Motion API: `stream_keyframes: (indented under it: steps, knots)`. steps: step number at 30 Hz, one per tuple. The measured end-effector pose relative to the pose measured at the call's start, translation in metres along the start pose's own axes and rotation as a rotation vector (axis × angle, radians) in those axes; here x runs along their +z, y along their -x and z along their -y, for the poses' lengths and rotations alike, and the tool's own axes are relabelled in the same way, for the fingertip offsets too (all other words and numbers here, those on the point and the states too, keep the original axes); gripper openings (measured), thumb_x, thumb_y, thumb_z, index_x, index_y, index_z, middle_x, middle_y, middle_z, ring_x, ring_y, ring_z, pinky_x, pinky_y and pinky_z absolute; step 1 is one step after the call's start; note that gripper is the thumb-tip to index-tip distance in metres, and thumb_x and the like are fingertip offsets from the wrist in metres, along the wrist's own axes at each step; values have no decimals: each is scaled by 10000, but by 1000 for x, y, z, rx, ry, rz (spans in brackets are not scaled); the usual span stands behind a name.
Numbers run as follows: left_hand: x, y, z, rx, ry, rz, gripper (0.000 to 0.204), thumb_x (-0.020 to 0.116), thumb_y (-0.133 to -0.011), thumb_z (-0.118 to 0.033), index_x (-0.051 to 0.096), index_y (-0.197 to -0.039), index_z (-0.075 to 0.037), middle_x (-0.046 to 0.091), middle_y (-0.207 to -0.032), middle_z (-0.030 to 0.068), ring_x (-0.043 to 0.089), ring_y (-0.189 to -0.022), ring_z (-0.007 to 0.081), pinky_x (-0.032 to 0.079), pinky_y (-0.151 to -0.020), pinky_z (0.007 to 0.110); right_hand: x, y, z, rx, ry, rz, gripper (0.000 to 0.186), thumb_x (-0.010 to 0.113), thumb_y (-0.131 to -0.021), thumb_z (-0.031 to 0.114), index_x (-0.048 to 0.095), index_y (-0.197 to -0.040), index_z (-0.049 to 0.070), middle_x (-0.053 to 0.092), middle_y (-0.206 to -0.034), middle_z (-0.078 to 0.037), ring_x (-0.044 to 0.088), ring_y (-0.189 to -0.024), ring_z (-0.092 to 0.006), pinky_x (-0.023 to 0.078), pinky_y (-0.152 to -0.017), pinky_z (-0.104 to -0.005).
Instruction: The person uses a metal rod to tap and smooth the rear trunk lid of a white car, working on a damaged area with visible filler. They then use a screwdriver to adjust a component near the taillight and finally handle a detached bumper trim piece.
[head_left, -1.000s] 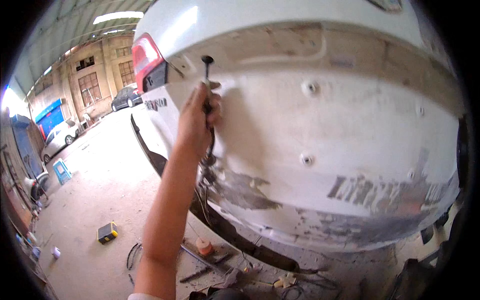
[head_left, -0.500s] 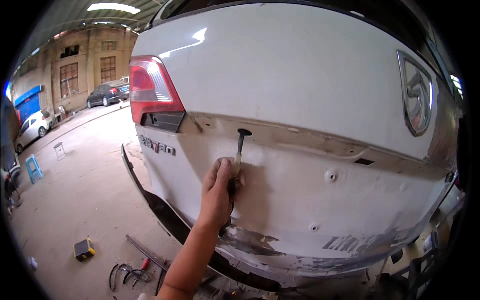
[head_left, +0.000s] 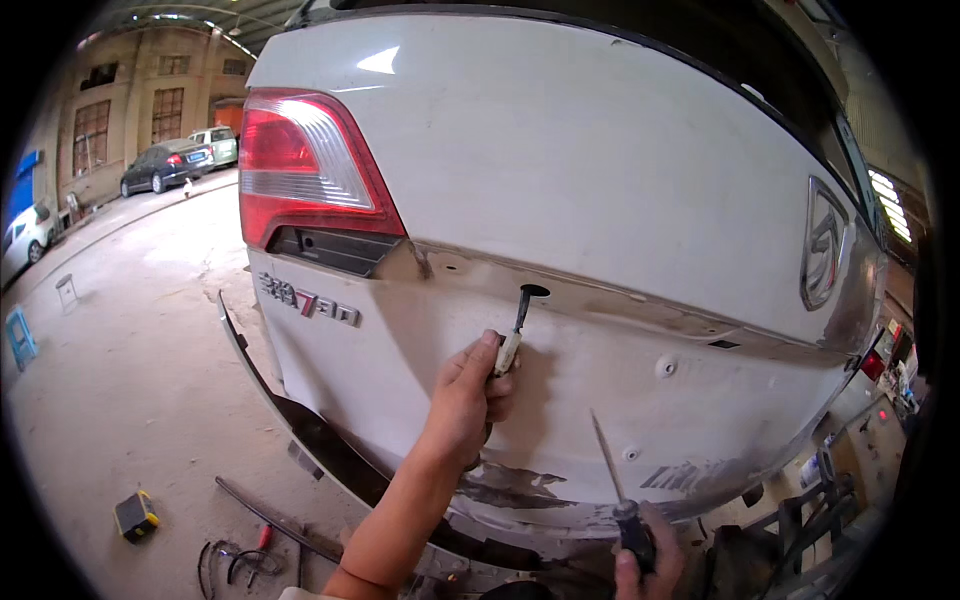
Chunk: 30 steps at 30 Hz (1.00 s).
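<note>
My left hand point(head_left: 460, 405) is closed round a pale wire connector point(head_left: 507, 354), its fingers pinching it in front of the white tailgate point(head_left: 560, 160). A black cable point(head_left: 522, 308) runs from that connector up into a dark oval hole point(head_left: 540, 291) under the panel's ledge. At the lower right, my right hand point(head_left: 658, 562) grips a screwdriver point(head_left: 631, 528) by its dark handle. The thin shaft points up and slightly left, its tip below and to the right of my left hand, apart from the connector.
A red and clear tail light point(head_left: 300, 165) sits at the tailgate's left. Below it, a loose dark trim strip point(head_left: 265, 375) curves outward. On the floor lie a black-and-yellow box point(head_left: 136, 516) and several cables point(head_left: 240, 565). Metal framework point(head_left: 800, 530) stands at the lower right.
My right hand has come into view from below with the screwdriver. My left hand still holds the connector; the view has shifted, and the tailgate appears closer.
</note>
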<state>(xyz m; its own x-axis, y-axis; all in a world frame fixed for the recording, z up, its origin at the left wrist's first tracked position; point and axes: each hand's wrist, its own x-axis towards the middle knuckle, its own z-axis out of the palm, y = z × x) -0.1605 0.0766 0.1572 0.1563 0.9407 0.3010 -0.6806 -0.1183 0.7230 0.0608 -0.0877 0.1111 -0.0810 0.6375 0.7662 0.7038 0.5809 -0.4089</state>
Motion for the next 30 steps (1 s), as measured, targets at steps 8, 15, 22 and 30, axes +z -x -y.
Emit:
stream_keyframes:
  steps: [8,15,22,30]
  knots:
    - [-1,1,-1,19,33,50,313,415,-985,-362,498,-843,-96,288,-556,-75,217,-454,35,163,-412,213,25,-43,23,11,-128,211,515,483,-875,241,444,-1326,-5,620,-1025,-226,599,-999,-352,469,-834,-337]
    - [-3,1,1,49,44,54,288,423,-984,-350,523,-887,-98,311,-562,-74,223,-448,32,162,-407,209,39,-41,38,164,-283,151,441,471,-877,103,482,-1301,-17,605,-851,-66,500,-599,-103,419,-561,-237]
    - [-3,0,4,66,31,51,297,418,-987,-353,534,-915,-89,330,-576,-69,228,-448,32,167,-409,206,44,-39,43,414,-615,150,478,444,-893,151,435,-1347,2,451,-641,38,359,-506,-40,299,-465,-187]
    - [-5,0,1,92,-1,27,301,417,-987,-357,541,-938,-88,331,-582,-66,240,-453,33,174,-414,202,46,-40,44,425,-651,173,479,443,-904,183,432,-1343,-7,454,-639,48,349,-491,-34,289,-451,-183]
